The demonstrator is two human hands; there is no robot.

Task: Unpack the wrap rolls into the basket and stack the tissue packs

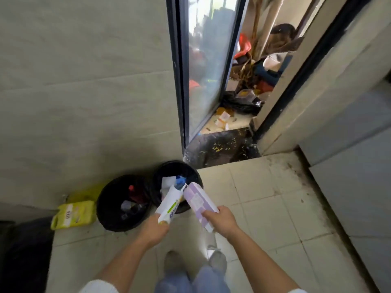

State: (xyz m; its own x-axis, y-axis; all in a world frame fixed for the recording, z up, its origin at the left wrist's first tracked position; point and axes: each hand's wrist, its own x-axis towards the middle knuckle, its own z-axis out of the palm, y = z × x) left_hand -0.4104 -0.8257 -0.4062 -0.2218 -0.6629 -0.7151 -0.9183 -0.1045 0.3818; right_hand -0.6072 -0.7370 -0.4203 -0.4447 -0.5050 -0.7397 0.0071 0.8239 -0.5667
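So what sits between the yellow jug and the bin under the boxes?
In the head view, a second black bin stands between the yellow jug and the far bin.

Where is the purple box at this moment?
In the head view, the purple box is low and centre, held in the right hand, over the rim of the right-side black bin, beside the white box.

Two round black bins [123, 205] [177, 172] side by side on pale floor tiles [260, 208], hard against a grey wall [84, 81] — both holding scraps and litter. Yellow jug [73, 214] lying on its side just left of the left bin. Glass door [207, 66] ajar behind — clutter [254, 81] heaped past a dark speckled threshold [222, 148].
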